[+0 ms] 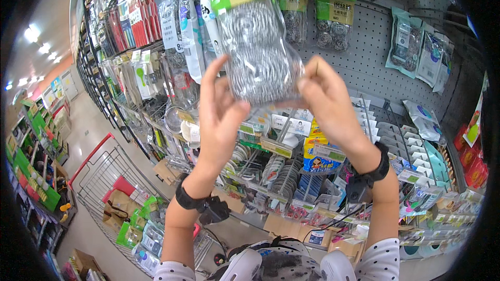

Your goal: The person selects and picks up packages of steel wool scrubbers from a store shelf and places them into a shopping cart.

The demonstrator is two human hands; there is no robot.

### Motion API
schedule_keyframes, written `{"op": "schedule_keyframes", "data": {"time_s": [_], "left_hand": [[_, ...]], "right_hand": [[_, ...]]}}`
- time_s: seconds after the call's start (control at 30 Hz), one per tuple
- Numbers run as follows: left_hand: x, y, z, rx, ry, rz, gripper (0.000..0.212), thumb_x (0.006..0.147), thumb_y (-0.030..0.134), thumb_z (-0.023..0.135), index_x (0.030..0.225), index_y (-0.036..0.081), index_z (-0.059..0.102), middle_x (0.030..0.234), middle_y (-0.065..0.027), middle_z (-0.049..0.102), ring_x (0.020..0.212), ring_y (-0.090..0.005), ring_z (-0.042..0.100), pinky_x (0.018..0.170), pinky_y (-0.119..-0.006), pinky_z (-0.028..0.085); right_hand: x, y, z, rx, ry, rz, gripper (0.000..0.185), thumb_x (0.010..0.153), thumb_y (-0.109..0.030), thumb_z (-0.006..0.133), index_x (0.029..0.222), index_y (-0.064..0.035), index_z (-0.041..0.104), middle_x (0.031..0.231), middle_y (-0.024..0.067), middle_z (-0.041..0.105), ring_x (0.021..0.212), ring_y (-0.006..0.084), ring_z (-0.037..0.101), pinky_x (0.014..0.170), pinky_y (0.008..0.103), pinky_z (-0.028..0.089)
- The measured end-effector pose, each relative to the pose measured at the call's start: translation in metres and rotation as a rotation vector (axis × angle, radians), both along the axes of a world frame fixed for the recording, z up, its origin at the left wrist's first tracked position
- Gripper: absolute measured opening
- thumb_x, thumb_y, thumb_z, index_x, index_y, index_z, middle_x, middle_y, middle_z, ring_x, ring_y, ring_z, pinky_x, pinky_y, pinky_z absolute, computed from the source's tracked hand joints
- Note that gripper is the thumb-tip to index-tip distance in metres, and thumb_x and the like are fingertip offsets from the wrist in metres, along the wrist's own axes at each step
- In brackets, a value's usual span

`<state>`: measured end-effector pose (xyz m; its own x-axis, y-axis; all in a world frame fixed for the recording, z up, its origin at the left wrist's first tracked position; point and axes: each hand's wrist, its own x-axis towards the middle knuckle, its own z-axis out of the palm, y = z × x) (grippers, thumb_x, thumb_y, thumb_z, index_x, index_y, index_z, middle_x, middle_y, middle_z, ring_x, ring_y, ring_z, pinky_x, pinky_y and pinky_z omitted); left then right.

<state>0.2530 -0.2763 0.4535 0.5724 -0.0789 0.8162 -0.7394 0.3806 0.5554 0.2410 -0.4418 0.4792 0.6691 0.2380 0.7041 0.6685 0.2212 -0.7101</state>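
Both hands hold up a clear plastic pack of steel wool scourers [258, 47] with a green header card, in front of a pegboard display. My left hand [220, 113] is at the pack's lower left edge, fingers partly spread, thumb near the bottom. My right hand [326, 97] pinches the lower right edge of the pack between thumb and fingers. Behind it, two similar scourer packs, one nearer [295, 13] and one further right [334, 19], hang on hooks. Each wrist wears a black strap with a small device.
A wire shopping cart [95, 164] with a red handle stands at lower left, holding several scourer packs [146, 238] and a brown bag [119, 210]. More scourer packs [404, 41] hang at right. Hooks with packaged kitchen goods project below the hands. An aisle floor [88, 117] runs along the left.
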Motion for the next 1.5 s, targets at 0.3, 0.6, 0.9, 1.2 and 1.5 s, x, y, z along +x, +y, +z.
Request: {"op": "schedule_keyframes", "data": {"time_s": [0.3, 0.6, 0.9, 1.2, 1.5], "left_hand": [[-0.013, 0.016, -0.077, 0.305, 0.281, -0.122, 0.086, 0.066, 0.009, 0.066, 0.131, 0.006, 0.010, 0.123, -0.0138, 0.031, 0.106, -0.0229, 0.040, 0.085, -0.034, 0.035], [-0.007, -0.006, -0.110, 0.044, 0.505, -0.361, 0.080, 0.063, 0.021, 0.066, 0.127, 0.011, 0.018, 0.112, -0.0172, 0.044, 0.104, -0.0308, 0.044, 0.087, -0.041, 0.038], [-0.007, 0.013, -0.123, -0.130, 0.661, -0.611, 0.088, 0.054, 0.026, 0.063, 0.128, 0.015, 0.018, 0.102, -0.0217, 0.047, 0.095, -0.0421, 0.048, 0.083, -0.052, 0.040], [-0.005, 0.026, -0.143, -0.269, 0.695, -0.665, 0.089, 0.052, 0.023, 0.064, 0.129, 0.019, 0.019, 0.106, -0.0226, 0.046, 0.099, -0.0421, 0.047, 0.085, -0.053, 0.037], [-0.001, 0.035, -0.164, -0.276, 0.633, -0.503, 0.098, 0.054, 0.017, 0.067, 0.132, 0.018, 0.008, 0.118, -0.0248, 0.038, 0.107, -0.0400, 0.041, 0.089, -0.048, 0.037]], "right_hand": [[-0.030, -0.021, -0.092, -0.522, -0.384, -0.533, 0.010, 0.073, -0.003, 0.053, 0.078, -0.0001, 0.045, 0.112, 0.0215, 0.047, 0.083, 0.0326, 0.055, 0.070, 0.0307, 0.046], [-0.047, -0.008, -0.124, -0.662, -0.610, -0.411, 0.022, 0.064, -0.010, 0.066, 0.077, -0.0029, 0.049, 0.113, 0.0174, 0.046, 0.099, 0.0316, 0.050, 0.080, 0.0374, 0.044], [-0.043, -0.018, -0.163, -0.352, -0.024, -0.296, 0.013, 0.069, -0.004, 0.062, 0.079, 0.0001, 0.053, 0.092, 0.0127, 0.053, 0.082, 0.0248, 0.053, 0.074, 0.0309, 0.042], [-0.018, -0.005, -0.206, -0.186, 0.551, 0.113, 0.020, 0.079, -0.017, 0.059, 0.083, 0.0007, 0.052, 0.080, 0.0034, 0.053, 0.073, 0.0076, 0.047, 0.068, 0.0213, 0.039], [-0.015, 0.029, -0.220, -0.053, 0.770, 0.367, 0.017, 0.081, -0.012, 0.054, 0.089, 0.0026, 0.052, 0.085, 0.0051, 0.056, 0.079, 0.0090, 0.053, 0.072, 0.0227, 0.041]]}}
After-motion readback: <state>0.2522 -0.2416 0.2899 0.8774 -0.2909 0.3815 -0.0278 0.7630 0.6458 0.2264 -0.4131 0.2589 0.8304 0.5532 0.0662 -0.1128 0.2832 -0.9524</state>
